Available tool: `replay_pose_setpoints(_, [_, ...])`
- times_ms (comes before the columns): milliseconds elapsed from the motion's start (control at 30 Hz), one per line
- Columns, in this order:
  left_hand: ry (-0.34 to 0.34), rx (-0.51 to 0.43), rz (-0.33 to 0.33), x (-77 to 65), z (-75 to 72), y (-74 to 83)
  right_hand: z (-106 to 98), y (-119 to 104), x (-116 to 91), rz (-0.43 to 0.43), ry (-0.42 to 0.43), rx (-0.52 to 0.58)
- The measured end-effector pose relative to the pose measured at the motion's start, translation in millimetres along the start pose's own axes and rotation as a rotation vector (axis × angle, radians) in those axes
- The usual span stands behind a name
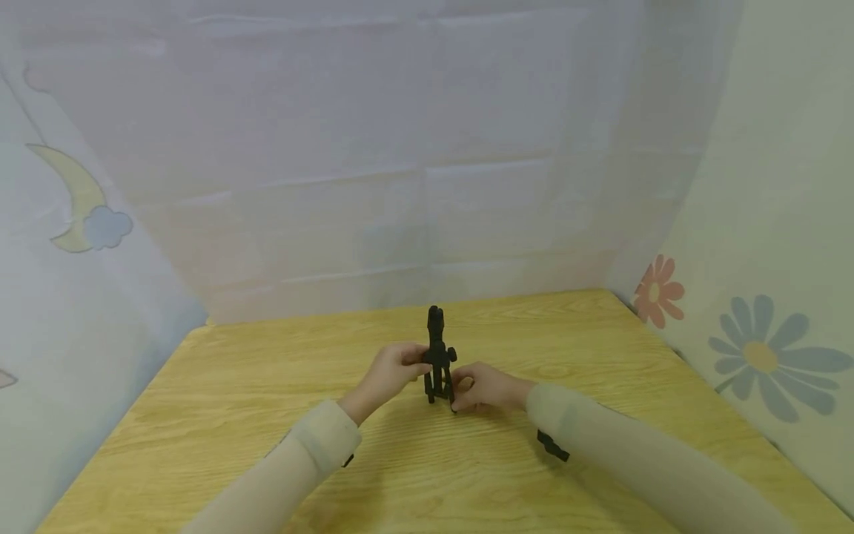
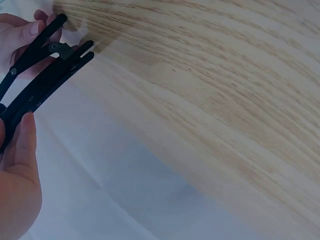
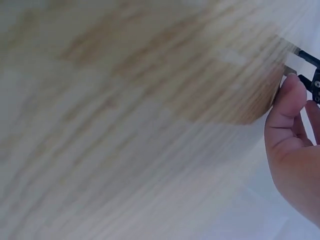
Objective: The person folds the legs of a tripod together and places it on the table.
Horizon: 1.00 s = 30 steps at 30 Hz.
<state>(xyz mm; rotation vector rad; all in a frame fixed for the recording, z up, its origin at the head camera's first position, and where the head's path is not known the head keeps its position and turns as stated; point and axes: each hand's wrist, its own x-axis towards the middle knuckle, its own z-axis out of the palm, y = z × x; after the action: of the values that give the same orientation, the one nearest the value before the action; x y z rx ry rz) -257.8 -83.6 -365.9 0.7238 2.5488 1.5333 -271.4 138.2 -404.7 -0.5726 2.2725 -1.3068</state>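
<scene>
A small black tripod (image 1: 436,326) stands upright in the middle of the table, its head on top and a knob on its right side. My left hand (image 1: 394,368) grips its body from the left, thumb in front. Low on the right, my right hand (image 1: 490,387) pinches one leg near its foot. In the left wrist view that leg is swung out from the other two, with a small hinged brace (image 2: 61,50) between. The right wrist view catches only leg ends (image 3: 310,57) of the tripod beside my thumb; the rest is out of frame.
The wood-grain table (image 1: 267,378) runs back to a pale hanging sheet (image 1: 400,185). Printed side walls rise left and right, with a moon (image 1: 76,185) and flowers (image 1: 760,357) on them. A black wrist mount (image 1: 552,446) hangs under my right sleeve.
</scene>
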Motion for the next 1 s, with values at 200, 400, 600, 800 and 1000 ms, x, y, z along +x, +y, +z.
replay_pose_setpoints(200, [0.059,0.038,0.01,0.9,1.2,-2.9,3.5,0.0,6.0,-0.004,-0.022,-0.055])
replay_pose_setpoints(400, [0.073,0.103,0.037,0.8,1.9,-3.0,5.4,1.1,12.1,0.005,-0.062,-0.088])
replay_pose_setpoints(600, [0.097,0.154,0.063,-0.1,4.9,-1.5,7.2,3.0,12.2,0.081,-0.064,-0.062])
replay_pose_setpoints(800, [0.112,0.129,0.038,1.0,5.9,-2.4,6.9,7.6,18.4,0.069,-0.076,-0.038])
replay_pose_setpoints(1000, [0.122,0.131,0.007,0.9,5.6,-1.8,7.0,8.1,23.6,0.074,-0.1,-0.027])
